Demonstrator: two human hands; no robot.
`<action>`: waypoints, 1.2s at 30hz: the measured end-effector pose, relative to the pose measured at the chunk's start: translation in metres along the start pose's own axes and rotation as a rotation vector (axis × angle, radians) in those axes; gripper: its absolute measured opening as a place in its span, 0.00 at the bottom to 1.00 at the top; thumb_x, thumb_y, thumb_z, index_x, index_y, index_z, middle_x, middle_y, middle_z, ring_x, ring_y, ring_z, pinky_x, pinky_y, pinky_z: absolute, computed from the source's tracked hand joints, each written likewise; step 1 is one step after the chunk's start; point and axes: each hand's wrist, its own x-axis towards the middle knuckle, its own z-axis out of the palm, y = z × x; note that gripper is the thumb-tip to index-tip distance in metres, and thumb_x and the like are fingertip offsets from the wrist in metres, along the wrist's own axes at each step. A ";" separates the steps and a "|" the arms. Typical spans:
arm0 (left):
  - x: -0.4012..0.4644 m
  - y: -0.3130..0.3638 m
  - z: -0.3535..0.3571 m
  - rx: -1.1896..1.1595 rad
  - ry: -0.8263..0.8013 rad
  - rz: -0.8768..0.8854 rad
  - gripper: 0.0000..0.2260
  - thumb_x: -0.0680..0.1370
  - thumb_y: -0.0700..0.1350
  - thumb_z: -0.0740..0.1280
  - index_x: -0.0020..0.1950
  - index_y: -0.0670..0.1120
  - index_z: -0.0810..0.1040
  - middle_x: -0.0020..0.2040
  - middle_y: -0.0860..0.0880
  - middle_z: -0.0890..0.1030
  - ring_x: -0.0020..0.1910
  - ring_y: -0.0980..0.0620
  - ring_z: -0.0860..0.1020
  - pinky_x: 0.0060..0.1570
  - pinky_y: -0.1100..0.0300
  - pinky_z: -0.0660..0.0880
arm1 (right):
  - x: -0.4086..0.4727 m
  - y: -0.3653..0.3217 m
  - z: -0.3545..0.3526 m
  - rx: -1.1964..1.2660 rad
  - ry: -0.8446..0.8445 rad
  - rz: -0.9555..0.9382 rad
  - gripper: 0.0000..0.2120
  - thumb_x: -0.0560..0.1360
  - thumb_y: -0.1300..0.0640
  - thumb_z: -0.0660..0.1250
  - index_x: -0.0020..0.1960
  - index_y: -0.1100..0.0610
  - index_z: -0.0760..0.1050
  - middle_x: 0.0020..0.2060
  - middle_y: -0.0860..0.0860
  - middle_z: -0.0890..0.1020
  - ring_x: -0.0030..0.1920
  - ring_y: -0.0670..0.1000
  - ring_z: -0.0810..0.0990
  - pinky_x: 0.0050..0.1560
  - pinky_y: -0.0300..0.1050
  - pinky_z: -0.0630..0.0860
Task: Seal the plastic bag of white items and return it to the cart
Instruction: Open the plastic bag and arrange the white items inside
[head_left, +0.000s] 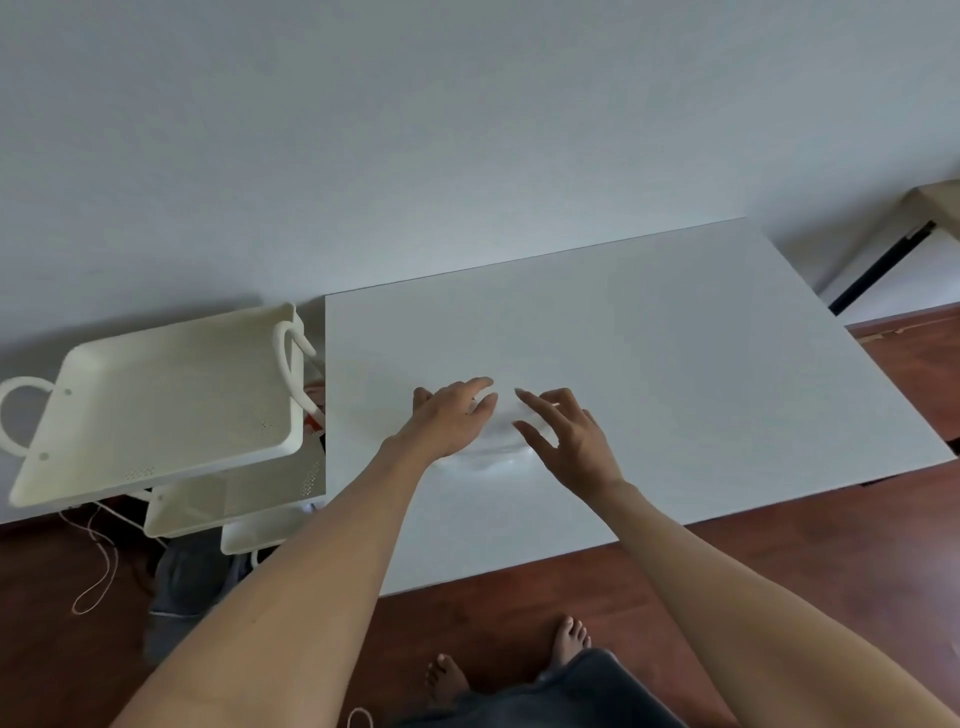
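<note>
A clear plastic bag lies flat on the white table, hard to make out against it; its contents do not show clearly. My left hand hovers over the bag's left part with fingers spread. My right hand is over its right part, fingers apart too, fingertips pointing toward the left hand. Neither hand grips the bag. The cream cart stands left of the table, its top tray bare.
The cart has lower shelves and looped handles at both ends. A thin cord trails on the wooden floor beside it. My bare feet stand at the table's near edge. A black bar leans at the far right.
</note>
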 end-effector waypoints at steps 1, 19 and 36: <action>0.001 0.000 0.001 0.002 -0.010 -0.014 0.21 0.85 0.56 0.49 0.74 0.54 0.70 0.65 0.48 0.79 0.69 0.48 0.73 0.62 0.52 0.57 | -0.001 0.000 0.001 -0.010 -0.001 -0.010 0.22 0.80 0.51 0.72 0.72 0.52 0.77 0.54 0.54 0.79 0.38 0.54 0.80 0.47 0.54 0.80; 0.014 -0.003 -0.005 -0.311 -0.116 -0.123 0.26 0.79 0.45 0.68 0.76 0.57 0.68 0.49 0.54 0.78 0.61 0.46 0.75 0.67 0.47 0.71 | 0.006 0.006 -0.003 0.197 -0.197 0.177 0.27 0.81 0.40 0.64 0.78 0.45 0.69 0.51 0.50 0.79 0.44 0.54 0.79 0.49 0.47 0.78; 0.000 -0.014 0.010 -0.352 0.047 0.017 0.21 0.78 0.52 0.71 0.70 0.57 0.74 0.52 0.53 0.75 0.51 0.55 0.78 0.52 0.63 0.73 | 0.026 -0.011 -0.009 0.395 -0.357 0.342 0.18 0.79 0.55 0.72 0.68 0.54 0.79 0.49 0.48 0.76 0.47 0.40 0.78 0.51 0.25 0.70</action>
